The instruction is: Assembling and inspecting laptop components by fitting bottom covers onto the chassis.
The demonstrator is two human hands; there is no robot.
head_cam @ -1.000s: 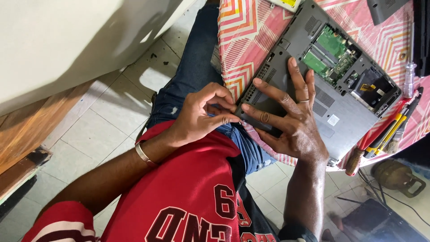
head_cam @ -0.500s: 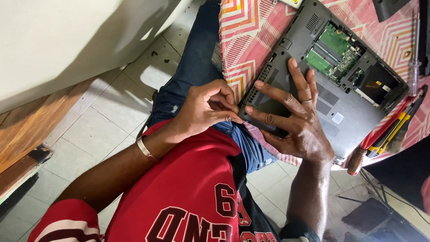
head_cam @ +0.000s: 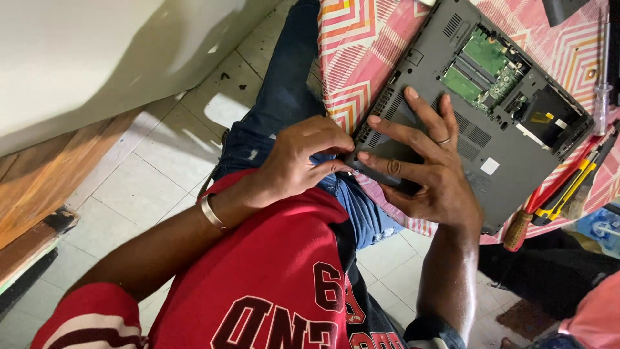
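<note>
Laptop (head_cam: 478,110) under right hand (head_cam: 426,174) – left hand (head_cam: 300,161) pinching its corner

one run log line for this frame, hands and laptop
left hand: pinched at laptop corner | right hand: flat on upturned base | open bay shows green boards | red-handled tools beside

grey laptop (head_cam: 452,123), pink zigzag cloth (head_cam: 361,52)
</note>
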